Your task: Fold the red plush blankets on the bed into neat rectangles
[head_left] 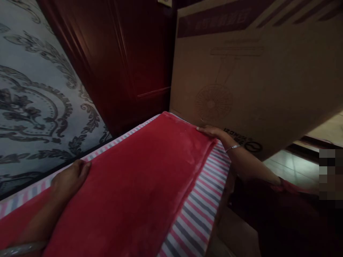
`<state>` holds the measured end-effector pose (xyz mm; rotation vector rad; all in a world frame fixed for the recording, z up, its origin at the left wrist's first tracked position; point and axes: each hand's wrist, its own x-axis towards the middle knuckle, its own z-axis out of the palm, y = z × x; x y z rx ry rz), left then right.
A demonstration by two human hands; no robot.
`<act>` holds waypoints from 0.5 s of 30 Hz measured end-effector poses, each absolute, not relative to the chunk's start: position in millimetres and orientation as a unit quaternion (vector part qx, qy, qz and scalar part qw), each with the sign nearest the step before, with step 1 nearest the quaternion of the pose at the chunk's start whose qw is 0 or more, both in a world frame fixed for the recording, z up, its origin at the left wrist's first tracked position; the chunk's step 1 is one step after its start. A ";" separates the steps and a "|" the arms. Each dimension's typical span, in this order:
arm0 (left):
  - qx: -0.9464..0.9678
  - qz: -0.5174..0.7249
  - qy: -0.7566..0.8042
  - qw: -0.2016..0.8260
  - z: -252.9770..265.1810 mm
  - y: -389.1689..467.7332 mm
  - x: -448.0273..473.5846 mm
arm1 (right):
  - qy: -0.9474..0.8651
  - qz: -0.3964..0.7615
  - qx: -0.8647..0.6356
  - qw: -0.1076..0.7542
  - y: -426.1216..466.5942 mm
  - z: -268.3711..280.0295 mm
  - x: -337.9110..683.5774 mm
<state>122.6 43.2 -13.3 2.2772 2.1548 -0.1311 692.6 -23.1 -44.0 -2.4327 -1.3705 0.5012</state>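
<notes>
A plain red cloth (128, 160) lies over a long flat surface, on top of a striped cloth (197, 200) in pink, grey and white. The striped cloth shows along both long sides. At the left edge of the red cloth is my left hand (68, 178), its fingers curled in and the thumb beside them, closed at the cloth's border. My right hand (210, 131) is at the far right corner, thumb pointing left along the red cloth's end and fingers partly hidden, gripping the edge. Slight creases run near that corner.
A big cardboard box (249, 78) stands upright right behind the far end. Beside it is a dark red wooden panel (134, 46), with patterned wallpaper (34, 92) to the left. Light floor tiles (292, 166) show at the right.
</notes>
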 end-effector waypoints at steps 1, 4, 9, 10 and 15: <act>0.727 -0.050 0.685 -0.002 -11.7 42.8 122.7 | -0.474 0.176 -0.852 0.135 -30.9 -42.3 690.9; 0.742 -0.067 0.667 0.001 -6.7 42.8 120.5 | -0.440 0.140 -0.879 0.120 -45.7 -41.6 679.7; 0.798 0.003 0.595 -0.091 2.6 20.7 136.5 | -0.401 0.053 -0.906 0.127 -64.4 -46.5 661.2; 0.822 0.020 0.561 -0.093 2.6 8.1 146.9 | -0.399 0.044 -0.907 0.128 -68.4 -46.9 659.7; 0.931 0.072 0.345 0.090 -16.6 -87.5 216.0 | -0.402 0.027 -0.907 0.123 -81.6 -44.0 657.3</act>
